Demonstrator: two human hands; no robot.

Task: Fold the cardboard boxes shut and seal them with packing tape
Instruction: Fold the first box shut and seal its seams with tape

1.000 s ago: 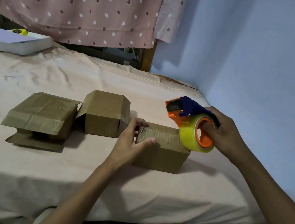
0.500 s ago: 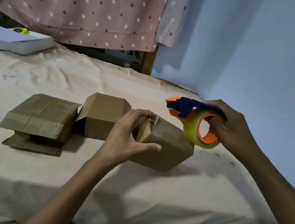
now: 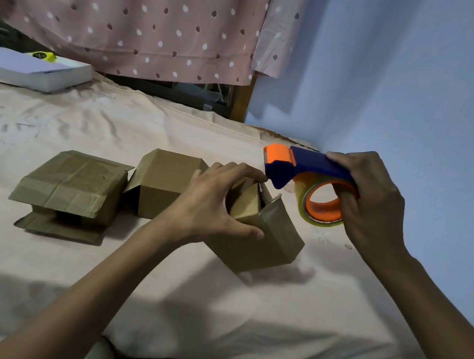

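At the upper left of the frame we had a white box lying flat on the bed, well apart from the action. Moving right, a flattened box sat left of centre with its flaps loose, and just beside it a middle box stood open on its near-left side.

Then, at centre frame, we saw our left hand curled round the tilted box, thumb along the near face and fingers over the top edge, pinching the end flaps together. That box was tipped up on one corner, its long axis running from lower right up toward the upper left, its unsealed end turned up and right.

Just right of that end, we had the tape dispenser, its orange nose almost touching the left fingertips, though we couldn't tell whether tape met cardboard yet. Our right hand gripped it firmly, fingers hooked through the roll's orange core, wrist cocked, forearm coming in from the lower right.

So the right hand was the nearer to the open seam, we judged, and the coming move turned on laying that nose down onto the flaps.
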